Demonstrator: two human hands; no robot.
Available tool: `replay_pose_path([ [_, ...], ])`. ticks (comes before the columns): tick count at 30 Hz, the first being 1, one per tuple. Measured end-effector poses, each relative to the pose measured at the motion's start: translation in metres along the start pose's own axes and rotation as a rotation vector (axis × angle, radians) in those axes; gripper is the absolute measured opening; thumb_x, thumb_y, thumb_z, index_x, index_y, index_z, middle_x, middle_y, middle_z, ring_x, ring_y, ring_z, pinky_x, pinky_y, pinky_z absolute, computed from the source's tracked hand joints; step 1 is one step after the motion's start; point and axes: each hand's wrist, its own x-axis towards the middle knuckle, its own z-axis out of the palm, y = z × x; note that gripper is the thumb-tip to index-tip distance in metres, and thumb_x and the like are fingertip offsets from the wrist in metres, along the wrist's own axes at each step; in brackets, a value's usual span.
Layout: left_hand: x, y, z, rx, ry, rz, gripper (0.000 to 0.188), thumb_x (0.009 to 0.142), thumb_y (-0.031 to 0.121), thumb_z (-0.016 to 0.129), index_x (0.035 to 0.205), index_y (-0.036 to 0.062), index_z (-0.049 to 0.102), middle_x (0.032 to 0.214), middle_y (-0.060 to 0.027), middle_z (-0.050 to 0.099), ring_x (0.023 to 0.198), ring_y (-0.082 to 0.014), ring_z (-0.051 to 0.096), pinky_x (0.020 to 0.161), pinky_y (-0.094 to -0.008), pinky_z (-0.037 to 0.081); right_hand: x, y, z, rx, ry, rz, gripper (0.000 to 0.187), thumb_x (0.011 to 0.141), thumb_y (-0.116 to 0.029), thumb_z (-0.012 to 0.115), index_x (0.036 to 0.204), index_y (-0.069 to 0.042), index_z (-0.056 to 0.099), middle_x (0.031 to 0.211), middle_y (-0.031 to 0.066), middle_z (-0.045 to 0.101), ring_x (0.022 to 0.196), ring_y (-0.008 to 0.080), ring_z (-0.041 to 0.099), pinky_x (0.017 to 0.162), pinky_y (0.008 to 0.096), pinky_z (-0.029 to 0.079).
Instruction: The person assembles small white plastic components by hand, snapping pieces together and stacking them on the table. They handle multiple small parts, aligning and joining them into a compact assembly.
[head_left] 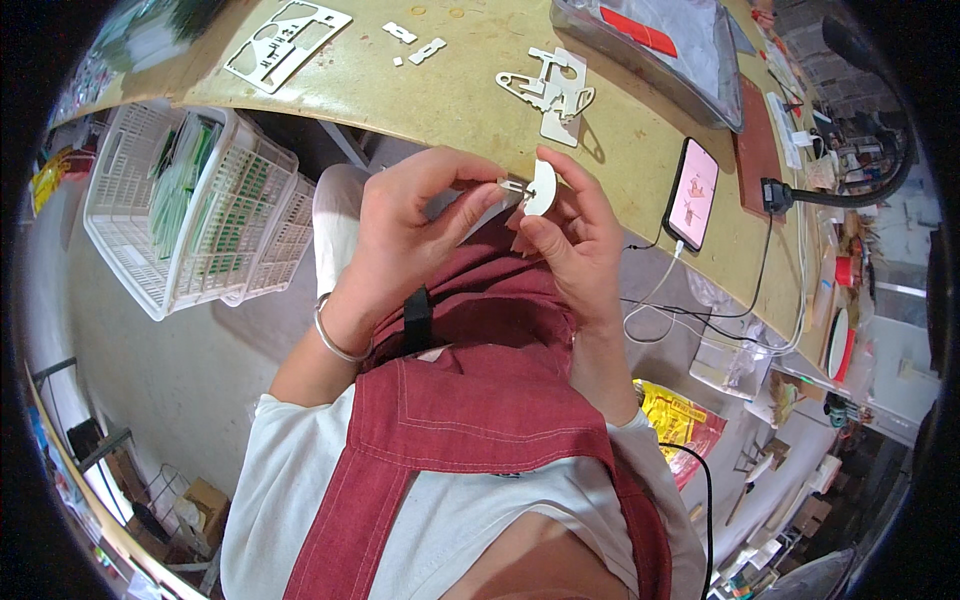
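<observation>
In front of my lap, near the table's front edge, my two hands come close together. My left hand (pixel 425 205) pinches a small pale slotted piece (pixel 512 185) between thumb and fingertips. With thumb and fingers, my right hand (pixel 577 225) grips a white half-round flat piece (pixel 541 187). The slotted piece meets the half-round one at its left side; whether they are joined I cannot tell. Just beyond my right hand, a pile of white cut-out flat pieces (pixel 553 90) lies on the table.
A punched-out white sheet (pixel 290 45) and small loose pieces (pixel 428 50) lie on the yellowish table (pixel 430 110). A grey tray (pixel 735 95) stands at the far right. Nearer are a lit phone (pixel 690 195) and cables (pixel 760 270). White plastic baskets (pixel 195 220) stand at left.
</observation>
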Motion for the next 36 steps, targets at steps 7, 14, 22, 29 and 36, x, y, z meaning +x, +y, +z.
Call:
replay_pose_path([
  [7, -0.007, -0.015, 0.011, -0.616, 0.046, -0.251, 0.014, 0.103, 0.006, 0.074, 0.112, -0.0045, 0.072, 0.102, -0.0058, 0.078, 0.095, -0.0114, 0.073, 0.085, -0.0258, 0.059, 0.000, -0.003, -0.002, 0.021, -0.001, 0.016, 0.066, 0.102, -0.005, 0.076, 0.161, -0.006, 0.046, 0.127, 0.0046, 0.069, 0.111, 0.0105, 0.065, 0.095, 0.0263, 0.054],
  [14, -0.004, -0.018, 0.007, -0.827, -0.032, -0.375, 0.018, 0.106, 0.008, 0.070, 0.119, -0.0038, 0.071, 0.110, -0.0090, 0.078, 0.097, -0.0160, 0.075, 0.090, -0.0306, 0.061, 0.003, -0.016, -0.016, -0.124, 0.118, -0.012, 0.066, 0.100, -0.007, 0.078, 0.160, -0.009, 0.049, 0.105, 0.0004, 0.068, 0.089, 0.0078, 0.063, 0.077, 0.0232, 0.053],
  [22, 0.005, -0.019, 0.012, -0.972, -0.112, -0.489, 0.020, 0.107, 0.015, 0.070, 0.119, -0.0009, 0.071, 0.110, -0.0134, 0.080, 0.091, -0.0172, 0.076, 0.087, -0.0309, 0.061, 0.021, -0.030, -0.054, -0.277, 0.211, -0.079, 0.063, 0.101, -0.009, 0.078, 0.158, -0.008, 0.051, 0.098, 0.0012, 0.066, 0.082, 0.0080, 0.063, 0.073, 0.0237, 0.053],
  [29, 0.019, -0.024, 0.013, -1.122, -0.147, -0.607, 0.016, 0.104, 0.012, 0.069, 0.115, 0.0005, 0.068, 0.104, -0.0147, 0.079, 0.080, -0.0161, 0.073, 0.073, -0.0306, 0.060, 0.034, -0.030, -0.048, -0.240, 0.130, -0.046, 0.061, 0.103, -0.013, 0.075, 0.159, -0.008, 0.050, 0.104, 0.0054, 0.073, 0.084, 0.0086, 0.068, 0.072, 0.0220, 0.056],
  [36, 0.037, -0.015, 0.014, -1.282, -0.185, -0.727, 0.012, 0.101, 0.011, 0.066, 0.110, 0.0039, 0.065, 0.093, -0.0068, 0.072, 0.064, -0.0120, 0.060, 0.057, -0.0269, 0.049, 0.039, -0.023, -0.043, -0.254, 0.107, -0.067, 0.062, 0.101, -0.008, 0.077, 0.157, -0.009, 0.052, 0.108, -0.0001, 0.068, 0.093, 0.0065, 0.061, 0.080, 0.0230, 0.051],
])
